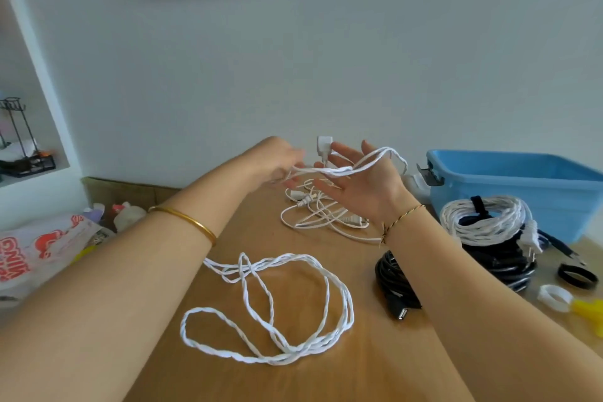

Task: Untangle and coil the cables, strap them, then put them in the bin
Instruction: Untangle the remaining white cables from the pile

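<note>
Bin (509, 192): blue. Beside bin, twisted cable coil (489, 222) white, lower coil (499, 266) black (strap (479, 206) black too). Table (326, 382): tan woodgrain.

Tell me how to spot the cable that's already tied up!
Find the blue plastic bin on the right. In front of it, a coil of white twisted cable sits atop a black cable coil. Only it wears a black strap; other white cables lie loose.

Both forearms extended forward. Left hand (277, 160) palm down, pinching white cable (368, 161). Right hand (362, 184) palm up, fingers straight.
</note>
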Demonstrator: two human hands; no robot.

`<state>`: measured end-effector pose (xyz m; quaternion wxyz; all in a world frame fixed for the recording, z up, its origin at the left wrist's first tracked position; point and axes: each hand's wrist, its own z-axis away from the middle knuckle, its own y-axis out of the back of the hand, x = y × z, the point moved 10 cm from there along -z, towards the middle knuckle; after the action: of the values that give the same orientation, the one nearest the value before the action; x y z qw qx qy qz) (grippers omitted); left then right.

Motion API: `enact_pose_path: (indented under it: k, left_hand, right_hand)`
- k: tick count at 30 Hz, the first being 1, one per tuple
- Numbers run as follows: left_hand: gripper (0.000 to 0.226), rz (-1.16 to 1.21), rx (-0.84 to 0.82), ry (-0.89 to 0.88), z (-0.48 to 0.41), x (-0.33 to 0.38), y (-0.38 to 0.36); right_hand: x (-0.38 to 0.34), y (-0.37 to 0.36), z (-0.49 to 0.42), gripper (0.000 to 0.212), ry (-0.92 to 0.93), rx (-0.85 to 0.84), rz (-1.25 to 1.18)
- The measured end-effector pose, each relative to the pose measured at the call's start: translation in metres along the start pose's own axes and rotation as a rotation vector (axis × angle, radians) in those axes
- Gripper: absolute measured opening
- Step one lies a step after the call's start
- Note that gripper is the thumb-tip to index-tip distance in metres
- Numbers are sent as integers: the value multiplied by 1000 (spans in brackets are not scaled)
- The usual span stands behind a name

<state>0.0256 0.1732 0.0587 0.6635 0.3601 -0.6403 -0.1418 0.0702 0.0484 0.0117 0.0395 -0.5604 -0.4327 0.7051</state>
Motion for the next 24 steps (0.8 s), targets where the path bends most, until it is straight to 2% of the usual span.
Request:
enact_pose_path:
  k: [3, 5, 6, 8, 9, 15, 17, 21, 24]
  left_hand:
    - [52, 279, -232, 70, 11, 11, -35]
    - [38, 242, -326, 41, 18, 17, -50]
    - [27, 227, -313, 30, 19, 18, -53]
    - [6, 286, -230, 41, 11, 14, -53]
    - [3, 337, -173, 49, 6, 10, -49]
    - [15, 401, 254, -16, -10, -10, 2]
    - [13, 396, 412, -30, -11, -21, 25]
    - [27, 434, 689, -29, 1, -40, 63]
    - [31, 458, 779, -34, 9, -48, 77]
  right_hand:
    - [3, -7, 1, 53, -6, -55, 99]
    - [7, -14, 4, 47, -27, -80, 100]
    - [9, -15, 5, 44, -34, -82, 92]
    - [9, -15, 6, 42, -31, -86, 90]
    - [9, -14, 6, 42, -38, -93, 103]
    - [35, 12, 16, 18, -236, -22, 290]
    - [47, 16, 23, 15, -303, -40, 317]
    - [60, 13, 35, 34, -402, -168, 350]
    - [51, -3, 39, 54, -304, -307, 308]
